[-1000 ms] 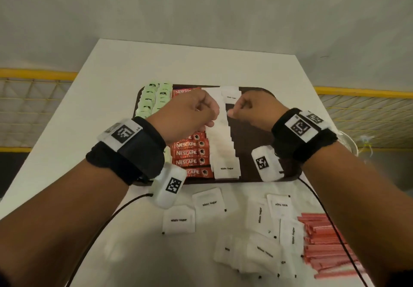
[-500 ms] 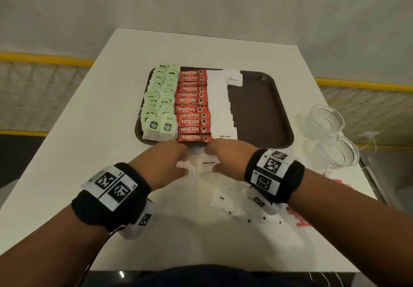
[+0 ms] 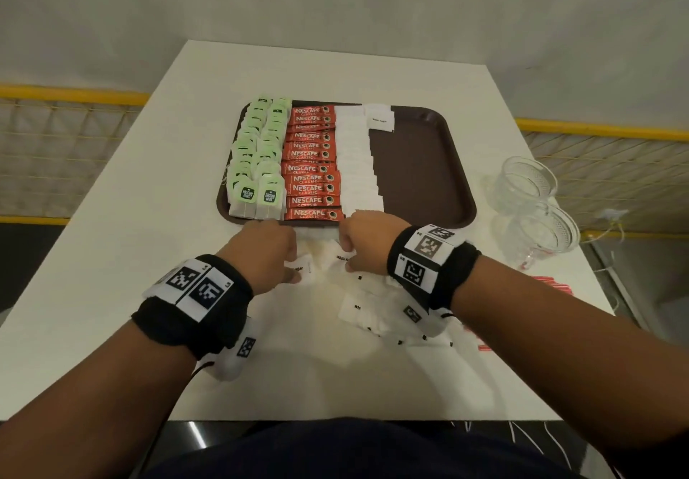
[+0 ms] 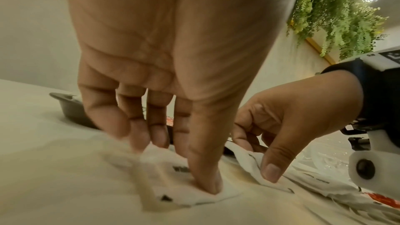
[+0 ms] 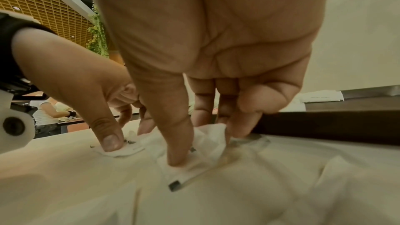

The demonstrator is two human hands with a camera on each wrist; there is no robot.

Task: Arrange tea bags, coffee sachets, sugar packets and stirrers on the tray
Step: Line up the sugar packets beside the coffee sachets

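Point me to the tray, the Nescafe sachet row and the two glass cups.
tray (image 3: pixel 421 165), head view, bare brown floor right of the sugar packets.
Nescafe sachet row (image 3: pixel 312 161), head view, middle of the red column.
glass cups (image 3: pixel 531 202), head view, where the two clear cups meet.

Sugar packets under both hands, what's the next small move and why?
Probably lift the two sugar packets: the left hand pinches one, the right hand another, on the table. Carry them to the tray, beside its one started sugar packet right of the full sugar column.
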